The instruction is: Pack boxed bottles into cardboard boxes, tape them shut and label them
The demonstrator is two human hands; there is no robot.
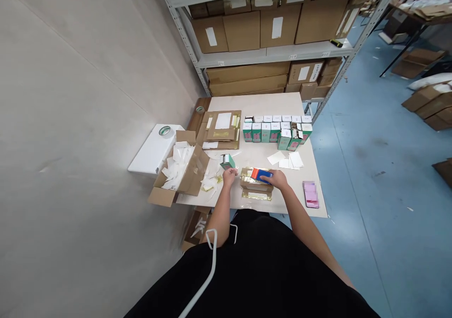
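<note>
My right hand [278,179] grips a flat blue-and-orange item [260,175], held over a small open cardboard box [257,186] at the table's front edge. The box has shiny tape along its edges and flaps. Left of that box, my left hand [230,175] is closed with the fingertips pressed together; what they hold, if anything, is too small to make out. Just beyond its fingers stands a green-and-white carton [227,161], and I cannot tell if they touch. Scraps of tape and paper [211,182] lie left of this hand.
Rows of green-and-white cartons [265,133] stand at the back right. Flattened cardboard [221,128], paper slips [291,160] and a pink phone-like item [311,194] lie on the table [254,102]. A carton of crumpled paper [192,172] sits left. Shelving [247,60] holds boxes behind.
</note>
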